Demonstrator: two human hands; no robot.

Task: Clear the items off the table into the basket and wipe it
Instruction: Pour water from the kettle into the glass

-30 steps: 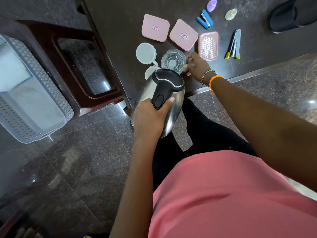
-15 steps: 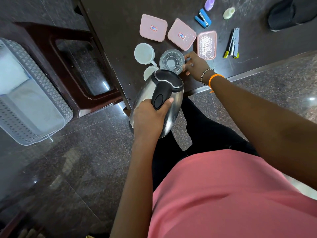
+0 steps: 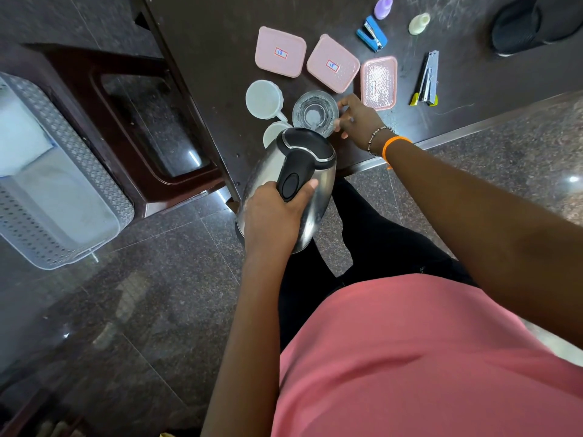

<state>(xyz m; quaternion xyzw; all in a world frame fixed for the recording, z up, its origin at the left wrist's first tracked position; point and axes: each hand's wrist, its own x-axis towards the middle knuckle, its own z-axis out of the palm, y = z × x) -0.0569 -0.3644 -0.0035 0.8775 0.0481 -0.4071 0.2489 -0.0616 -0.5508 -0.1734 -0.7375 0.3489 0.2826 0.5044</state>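
Beside right hand (image 3: 358,121) fingers, curled on the glass (image 3: 315,112); left hand (image 3: 273,216) clamps kettle (image 3: 285,187) handle, lifted for carrying toward basket (image 3: 56,184).

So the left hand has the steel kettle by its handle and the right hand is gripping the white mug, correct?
Not quite. In the head view the left hand does hold the steel kettle by its handle, but the right hand is on the clear glass, not the white mug, which stands untouched beside it.

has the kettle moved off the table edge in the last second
No. The steel kettle, held by the left hand, sits in the same spot relative to the clear glass and table edge.
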